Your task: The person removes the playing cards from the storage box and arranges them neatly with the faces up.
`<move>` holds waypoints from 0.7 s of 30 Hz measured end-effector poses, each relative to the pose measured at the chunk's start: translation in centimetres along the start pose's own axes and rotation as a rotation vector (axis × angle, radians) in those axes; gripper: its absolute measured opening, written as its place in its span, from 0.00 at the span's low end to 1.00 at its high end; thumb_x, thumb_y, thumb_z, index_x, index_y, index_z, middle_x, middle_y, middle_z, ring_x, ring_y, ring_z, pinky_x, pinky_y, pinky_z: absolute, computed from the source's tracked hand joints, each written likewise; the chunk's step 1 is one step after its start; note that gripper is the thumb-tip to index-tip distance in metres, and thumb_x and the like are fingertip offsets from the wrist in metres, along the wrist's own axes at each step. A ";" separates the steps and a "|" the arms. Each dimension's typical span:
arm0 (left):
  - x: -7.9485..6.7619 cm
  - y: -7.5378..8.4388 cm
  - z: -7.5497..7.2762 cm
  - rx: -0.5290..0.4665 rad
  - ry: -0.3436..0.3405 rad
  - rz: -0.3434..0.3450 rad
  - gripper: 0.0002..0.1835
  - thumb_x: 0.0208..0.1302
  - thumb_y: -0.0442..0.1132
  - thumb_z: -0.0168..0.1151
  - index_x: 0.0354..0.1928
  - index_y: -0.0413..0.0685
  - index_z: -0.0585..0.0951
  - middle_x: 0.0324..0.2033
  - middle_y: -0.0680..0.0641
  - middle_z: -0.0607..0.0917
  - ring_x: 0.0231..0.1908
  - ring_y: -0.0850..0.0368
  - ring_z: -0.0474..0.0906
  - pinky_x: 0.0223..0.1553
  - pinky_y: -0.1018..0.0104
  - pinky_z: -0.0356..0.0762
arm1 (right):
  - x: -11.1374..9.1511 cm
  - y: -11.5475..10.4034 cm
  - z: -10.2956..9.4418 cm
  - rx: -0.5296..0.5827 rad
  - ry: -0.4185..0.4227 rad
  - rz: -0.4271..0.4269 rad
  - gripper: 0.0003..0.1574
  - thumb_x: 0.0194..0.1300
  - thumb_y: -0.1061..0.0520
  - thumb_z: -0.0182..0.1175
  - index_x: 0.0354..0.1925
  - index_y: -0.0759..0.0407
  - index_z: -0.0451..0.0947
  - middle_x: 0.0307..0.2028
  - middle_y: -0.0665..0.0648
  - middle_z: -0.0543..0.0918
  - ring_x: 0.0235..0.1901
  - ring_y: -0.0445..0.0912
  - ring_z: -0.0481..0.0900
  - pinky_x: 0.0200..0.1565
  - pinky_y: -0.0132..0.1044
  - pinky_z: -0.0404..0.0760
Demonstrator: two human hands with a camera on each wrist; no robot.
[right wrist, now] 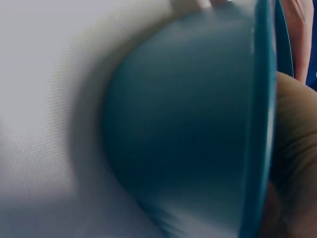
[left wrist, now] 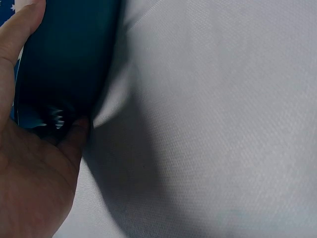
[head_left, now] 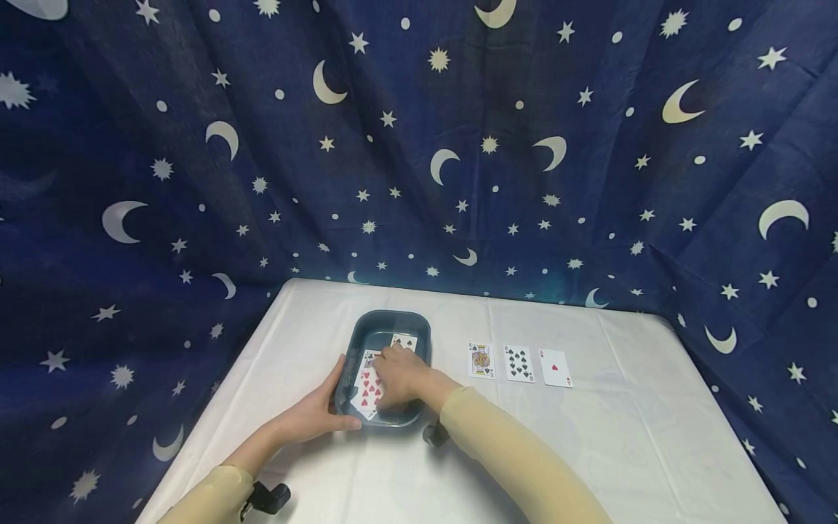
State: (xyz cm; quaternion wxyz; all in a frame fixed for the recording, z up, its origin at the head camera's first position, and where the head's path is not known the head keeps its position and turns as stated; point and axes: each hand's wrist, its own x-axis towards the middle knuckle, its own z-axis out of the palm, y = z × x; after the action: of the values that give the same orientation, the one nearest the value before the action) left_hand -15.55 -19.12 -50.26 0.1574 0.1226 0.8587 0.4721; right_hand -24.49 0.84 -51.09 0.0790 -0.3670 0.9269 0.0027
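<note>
A dark teal plastic tub [head_left: 393, 316] stands on the table with several loose playing cards [head_left: 369, 389] in it, a hearts card uppermost on the left. With thumb in front and fingers along the left side, my left hand [head_left: 308, 416] grips the tub. The left wrist view shows this hand [left wrist: 37, 183] against the tub's wall [left wrist: 74, 54]. My right hand [head_left: 402, 375] reaches down into the tub over the cards, its fingertips hidden. Seen from the right wrist, that hand [right wrist: 297, 134] is behind the tub's near wall [right wrist: 183, 124].
Right of the tub, three cards lie face up in a row: a spade face card [head_left: 481, 362], a ten of spades [head_left: 519, 364] and an ace of hearts [head_left: 556, 369]. A white cloth [head_left: 628, 437] covers the table. Behind hangs a dark blue star-and-moon curtain [head_left: 393, 182].
</note>
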 end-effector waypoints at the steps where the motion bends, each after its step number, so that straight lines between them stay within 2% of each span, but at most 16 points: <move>1: 0.0 0.0 0.0 0.002 0.002 0.000 0.65 0.46 0.49 0.74 0.72 0.57 0.32 0.72 0.47 0.39 0.69 0.51 0.39 0.66 0.50 0.43 | 0.0 0.0 0.0 0.002 -0.002 0.000 0.55 0.35 0.26 0.68 0.57 0.52 0.70 0.43 0.49 0.71 0.41 0.41 0.64 0.50 0.36 0.69; 6: 0.1 -0.1 0.1 0.004 0.006 0.003 0.65 0.46 0.49 0.74 0.72 0.56 0.32 0.72 0.47 0.39 0.69 0.51 0.38 0.66 0.50 0.43 | -0.1 0.0 0.1 0.017 -0.010 0.007 0.61 0.33 0.22 0.66 0.61 0.53 0.68 0.48 0.50 0.71 0.44 0.42 0.64 0.54 0.37 0.67; 12: 0.0 -0.1 -0.1 0.009 -0.010 0.003 0.65 0.47 0.50 0.73 0.72 0.57 0.32 0.72 0.47 0.39 0.69 0.52 0.38 0.66 0.51 0.44 | -0.2 0.5 -0.1 0.024 0.017 -0.006 0.59 0.36 0.24 0.66 0.62 0.52 0.68 0.51 0.50 0.71 0.47 0.43 0.64 0.58 0.40 0.65; 16: 0.2 -0.3 0.1 0.017 -0.002 -0.006 0.65 0.46 0.50 0.73 0.72 0.55 0.32 0.72 0.47 0.39 0.70 0.51 0.37 0.66 0.50 0.43 | -1.0 1.7 -1.6 0.066 0.069 -0.004 0.59 0.35 0.26 0.67 0.62 0.53 0.68 0.54 0.51 0.71 0.50 0.44 0.64 0.60 0.41 0.64; 21: 0.9 -2.0 0.6 0.042 0.033 -0.022 0.66 0.44 0.51 0.74 0.72 0.55 0.33 0.72 0.49 0.39 0.70 0.49 0.38 0.66 0.49 0.43 | -2.9 4.5 -3.7 0.124 0.147 0.016 0.60 0.36 0.28 0.68 0.64 0.54 0.66 0.54 0.51 0.70 0.51 0.44 0.62 0.59 0.40 0.64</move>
State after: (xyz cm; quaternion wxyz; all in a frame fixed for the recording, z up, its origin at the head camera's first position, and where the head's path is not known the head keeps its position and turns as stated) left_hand -16.31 -19.39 -52.44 0.1457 0.1087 0.8721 0.4543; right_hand -25.99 5.89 -47.21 0.0336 -0.3533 0.9314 -0.0812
